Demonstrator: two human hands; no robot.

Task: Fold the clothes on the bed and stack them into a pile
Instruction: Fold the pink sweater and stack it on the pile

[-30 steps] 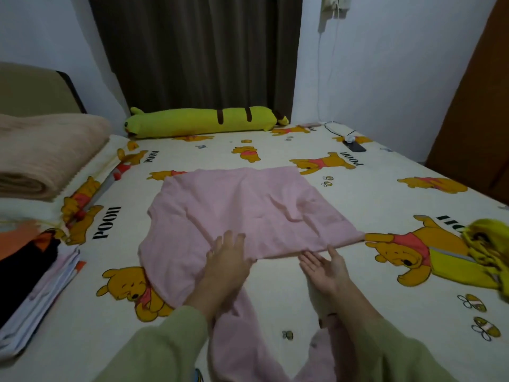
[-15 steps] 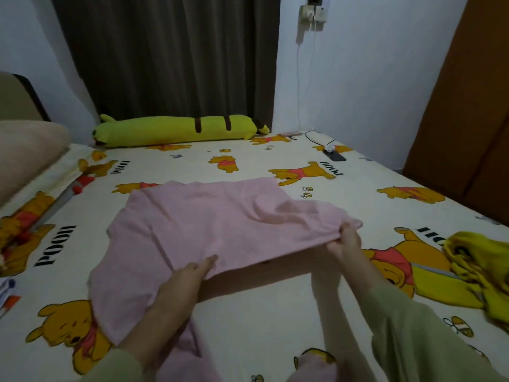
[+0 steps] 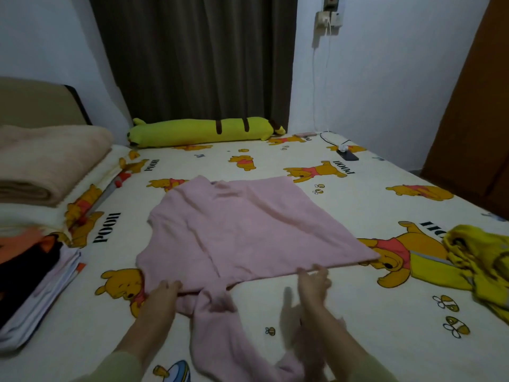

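Note:
A pink long-sleeved garment (image 3: 248, 230) lies spread flat in the middle of the bed, one sleeve trailing toward me. My left hand (image 3: 162, 296) rests on its near left edge, fingers closed on the fabric. My right hand (image 3: 314, 282) is blurred, its fingertips at the garment's near hem, fingers apart. A pile of folded clothes (image 3: 30, 274), black, orange and white, sits at the left edge. A crumpled yellow garment (image 3: 479, 260) lies at the right.
A folded beige blanket (image 3: 46, 161) lies on pillows at the left. A long yellow plush bolster (image 3: 203, 132) lies against the curtain. A phone on a charging cable (image 3: 347, 155) sits at the far right corner. A brown wardrobe stands at right.
The pink garment, lifted by its right hem half a second ago, now lies flat. My right hand let go of that hem and came back near me; my left hand slid to the near left edge.

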